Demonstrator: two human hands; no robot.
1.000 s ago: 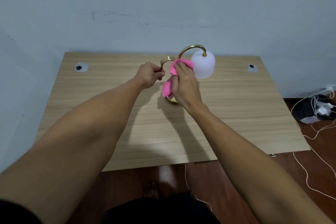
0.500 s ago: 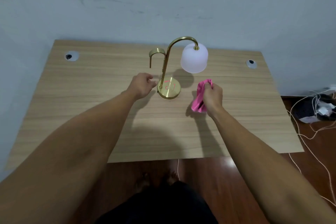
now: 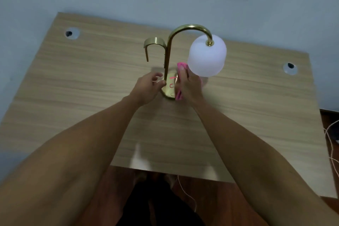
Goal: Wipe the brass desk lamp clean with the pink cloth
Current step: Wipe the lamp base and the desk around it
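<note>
The brass desk lamp [image 3: 169, 49] stands upright near the middle of the wooden table [image 3: 91, 82], with a curved stem, a side hook and a white frosted shade [image 3: 207, 58]. Its round brass base [image 3: 169, 88] shows pink reflections. My right hand [image 3: 189, 86] presses the pink cloth [image 3: 180, 80] onto the right side of the base, under the shade. My left hand [image 3: 148, 88] rests at the base's left edge, fingertips pinching the bottom of the stem.
Two round cable grommets [image 3: 72, 33] [image 3: 289, 68] sit in the table's far corners. A pale wall runs behind the table. White cables [image 3: 330, 134] lie on the wooden floor at the right. My legs are below the table's near edge.
My right hand has carried the pink cloth from the tabletop right of the lamp onto the lamp's base. My left hand has closed in on the bottom of the stem. The camera has moved closer.
</note>
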